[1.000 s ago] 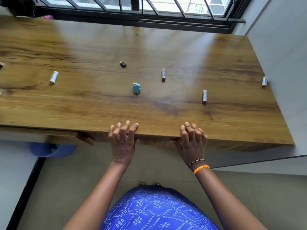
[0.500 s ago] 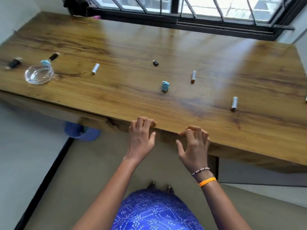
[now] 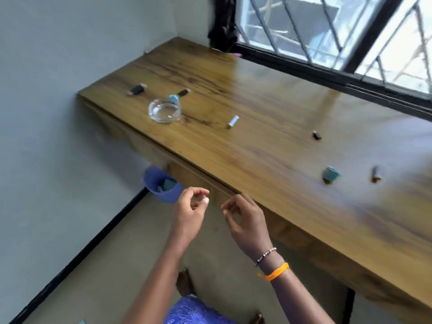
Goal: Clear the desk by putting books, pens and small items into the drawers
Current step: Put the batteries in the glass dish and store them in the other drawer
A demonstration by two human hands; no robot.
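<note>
Both hands float in the lower centre of the frame, just off the desk (image 3: 268, 146) front edge, touching nothing. Left hand (image 3: 190, 210): fingers loosely curled, thumb near fingertips, grip released, nothing in it. Right hand (image 3: 245, 220): same loose curl, grip released; beaded bracelet (image 3: 265, 254) and orange band (image 3: 273, 274) on the wrist.

Small items are scattered on the desk, all apart from each other unless noted:
- glass bowl (image 3: 164, 111), upper left of centre, upright
- small teal piece (image 3: 173, 98) touching or just behind the bowl's far rim, can't tell which
- dark USB-like stick (image 3: 183, 92) just beyond that
- black adapter (image 3: 138, 89) near the desk's left end
- white battery (image 3: 233, 120), centre, lying flat
- small black plug (image 3: 316, 135), right of centre
- teal block (image 3: 330, 175), right side, nearer the front edge
- second battery (image 3: 376, 174) just right of the teal block, motion-blurred

Drawer front (image 3: 198, 181) sits under the desk edge just above the hands; looks closed, though blur makes it hard to tell.

Blue bin (image 3: 162, 185) is on the floor under the desk's left part, left of the left hand, with scraps inside. Barred window (image 3: 339, 31) runs along the upper right.
</note>
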